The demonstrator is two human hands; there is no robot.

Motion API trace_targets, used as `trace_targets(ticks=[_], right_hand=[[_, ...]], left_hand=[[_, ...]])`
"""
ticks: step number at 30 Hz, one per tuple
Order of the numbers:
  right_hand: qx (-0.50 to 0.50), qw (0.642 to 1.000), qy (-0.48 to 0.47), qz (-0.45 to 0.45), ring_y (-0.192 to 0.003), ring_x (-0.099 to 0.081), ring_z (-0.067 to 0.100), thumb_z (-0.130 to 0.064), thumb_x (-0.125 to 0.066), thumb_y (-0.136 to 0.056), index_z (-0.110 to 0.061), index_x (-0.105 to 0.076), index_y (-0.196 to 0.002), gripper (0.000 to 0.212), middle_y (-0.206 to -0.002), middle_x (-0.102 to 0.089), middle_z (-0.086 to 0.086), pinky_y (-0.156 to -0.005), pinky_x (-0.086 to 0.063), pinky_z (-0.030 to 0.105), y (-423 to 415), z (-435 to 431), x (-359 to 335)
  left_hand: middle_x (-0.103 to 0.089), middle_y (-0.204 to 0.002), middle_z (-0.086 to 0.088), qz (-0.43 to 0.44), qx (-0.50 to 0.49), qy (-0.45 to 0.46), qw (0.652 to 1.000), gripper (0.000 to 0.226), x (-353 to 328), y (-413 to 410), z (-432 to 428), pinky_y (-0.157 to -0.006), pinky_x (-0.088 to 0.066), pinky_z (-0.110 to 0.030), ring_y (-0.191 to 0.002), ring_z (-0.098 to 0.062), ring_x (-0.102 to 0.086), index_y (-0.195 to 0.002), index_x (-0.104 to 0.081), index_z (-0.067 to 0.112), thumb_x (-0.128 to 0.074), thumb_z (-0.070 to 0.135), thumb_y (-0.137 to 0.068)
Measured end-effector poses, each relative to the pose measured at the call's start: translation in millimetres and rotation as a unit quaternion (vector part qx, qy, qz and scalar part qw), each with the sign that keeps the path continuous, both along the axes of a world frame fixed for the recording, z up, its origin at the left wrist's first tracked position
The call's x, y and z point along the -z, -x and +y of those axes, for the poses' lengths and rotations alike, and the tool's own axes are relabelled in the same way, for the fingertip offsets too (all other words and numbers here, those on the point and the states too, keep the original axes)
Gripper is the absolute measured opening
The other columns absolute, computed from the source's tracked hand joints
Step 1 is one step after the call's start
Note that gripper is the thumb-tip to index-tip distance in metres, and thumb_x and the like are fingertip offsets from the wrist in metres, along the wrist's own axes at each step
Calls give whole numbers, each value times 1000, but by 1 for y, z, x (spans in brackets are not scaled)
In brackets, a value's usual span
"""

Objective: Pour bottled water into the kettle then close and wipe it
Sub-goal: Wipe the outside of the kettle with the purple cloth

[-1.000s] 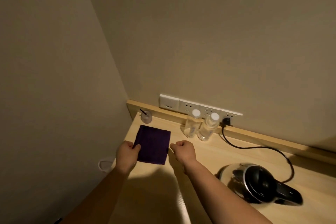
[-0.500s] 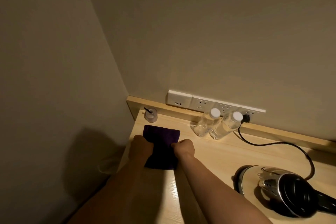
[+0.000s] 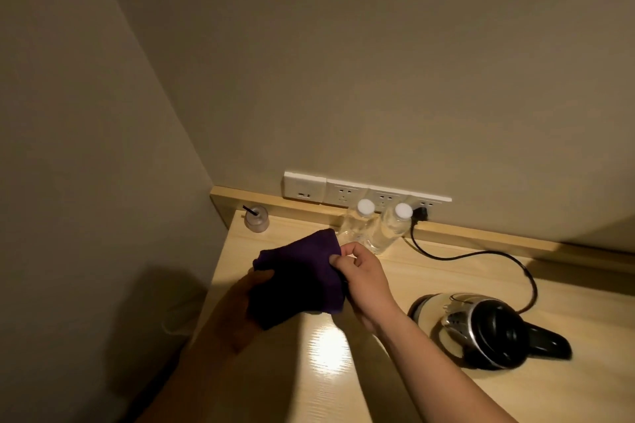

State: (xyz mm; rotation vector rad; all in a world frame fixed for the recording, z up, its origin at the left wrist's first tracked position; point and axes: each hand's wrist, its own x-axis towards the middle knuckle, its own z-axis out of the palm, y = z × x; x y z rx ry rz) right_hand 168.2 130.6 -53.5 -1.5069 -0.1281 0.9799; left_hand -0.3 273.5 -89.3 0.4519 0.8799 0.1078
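Observation:
A dark purple cloth [image 3: 299,276] is lifted off the wooden desk [image 3: 429,278], held between both hands. My left hand [image 3: 240,306] grips its lower left side from underneath, in shadow. My right hand [image 3: 360,273] pinches its right edge. Two clear water bottles with white caps [image 3: 359,221] [image 3: 391,227] stand side by side at the back of the desk, just behind the cloth. The steel kettle with a black lid and handle [image 3: 488,330] stands on the desk to the right of my right forearm, lid shut.
A row of white wall sockets [image 3: 347,191] runs along the back ledge, with a black plug and cord [image 3: 481,252] looping to the kettle. A small clear cup with a black stick [image 3: 256,218] sits in the back left corner. Walls close in at left and back.
The cloth lay flat on the desk with a hand at each side; both hands have since gripped it and raised it off the surface, bunched. The camera view has shifted left.

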Motion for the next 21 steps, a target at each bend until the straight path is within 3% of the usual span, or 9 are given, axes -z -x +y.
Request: trace_targets(ticks=[2, 5, 7, 9, 12, 15, 18, 21], right_hand=[[1, 999, -31, 27, -72, -60, 29, -13, -71, -88, -11, -62, -86, 9, -80, -66, 22, -64, -46, 35, -6, -25, -24], [7, 998, -55, 43, -74, -61, 30, -8, -70, -89, -6, -61, -92, 9, -84, -68, 23, -65, -48, 36, -16, -64, -50], [16, 997, -59, 38, -78, -61, 31, 0, -65, -96, -5, -61, -98, 6, -88, -68, 24, -67, -48, 37, -26, -90, -63], [29, 997, -58, 32, -78, -65, 29, 0, -63, -97, -5, -62, -101, 6, -89, -71, 22, -66, -50, 35, -39, -115, -76], [48, 998, -40, 13, -75, -69, 24, -4, -65, -98, -6, -62, -99, 4, -87, -73, 17, -60, -54, 29, -59, -150, -90], [51, 998, 6, -39, -75, -71, 22, -11, -69, -97, -10, -66, -96, 4, -85, -74, 14, -61, -56, 29, -79, -180, -96], [44, 988, 64, -130, -79, -71, 21, -21, -73, -96, -20, -72, -90, 6, -84, -73, 14, -70, -59, 34, -96, -204, -101], [41, 974, 95, -200, -85, -73, 27, -21, -74, -95, -22, -74, -92, 4, -90, -70, 19, -82, -62, 39, -111, -224, -103]], left_hand=[[-78, -117, -23, -76, -11, 64, 995, 35, -11, -5, -26, -78, -66, -44, -104, -37, -78, -112, -81, 3, -55, 24, -100], [-72, -128, -25, -163, 13, 101, 981, 42, -32, -29, -64, -98, -59, -51, -118, -40, -71, -126, -73, -1, -54, 27, -101], [-60, -143, -29, -156, 40, 116, 980, 54, -46, -50, -89, -110, -50, -54, -129, -42, -63, -142, -58, -6, -62, 24, -98], [-55, -149, -31, -139, 62, 124, 981, 66, -58, -71, -109, -104, -54, -57, -130, -45, -62, -148, -48, -7, -66, 21, -91], [-62, -143, -29, -130, 56, 98, 985, 66, -71, -99, -129, -86, -62, -58, -119, -47, -69, -144, -54, -2, -72, 15, -84], [-66, -138, -29, -147, 89, 109, 979, 66, -84, -123, -144, -92, -60, -58, -115, -45, -71, -133, -67, -6, -83, 6, -70], [-68, -134, -28, -120, 119, 35, 985, 58, -98, -148, -156, -103, -55, -54, -110, -40, -72, -137, -64, -2, -64, 15, -81], [-79, -105, -23, -110, 132, -86, 981, 41, -106, -171, -155, -87, -62, -43, -89, -31, -78, -119, -69, -2, -57, 12, -83]])
